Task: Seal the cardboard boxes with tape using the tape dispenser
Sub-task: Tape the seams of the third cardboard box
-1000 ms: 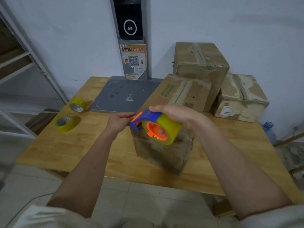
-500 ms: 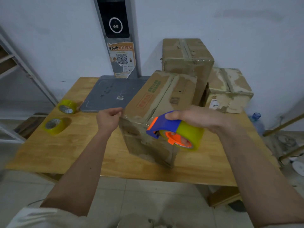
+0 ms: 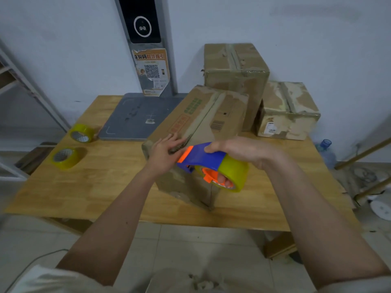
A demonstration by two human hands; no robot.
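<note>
Three cardboard boxes stand on the wooden table [image 3: 63, 187] in the head view. Nearest the front edge sits the front box [image 3: 213, 115], turned at an angle, its top seam running away toward the back. A taller box [image 3: 234, 66] stands behind it at the back edge against the wall, and a lower box [image 3: 289, 108] sits just beside that one toward the back right corner. The left hand [image 3: 165, 153] lies on the near end of the front box's top, fingers straight and spread, pressing down along the seam. The right hand [image 3: 243, 151] grips the tape dispenser [image 3: 203, 158] from above, fingers curled over its blue body; the orange tip points toward the left hand, close to it, at the near top edge of the front box. The yellowish tape roll [image 3: 234, 172] mounted on the dispenser hangs in front of the box's near face; whether the dispenser touches the cardboard cannot be told. Two spare tape rolls lie near the left edge of the table: one spare roll [image 3: 81, 133] farther back, the other spare roll [image 3: 65, 157] nearer the front. A grey flat platform [image 3: 135, 117] rests at the back edge, left of the front box, below a dark upright panel [image 3: 143, 20] on the wall bearing a sticker [image 3: 152, 70] with a QR code.
</note>
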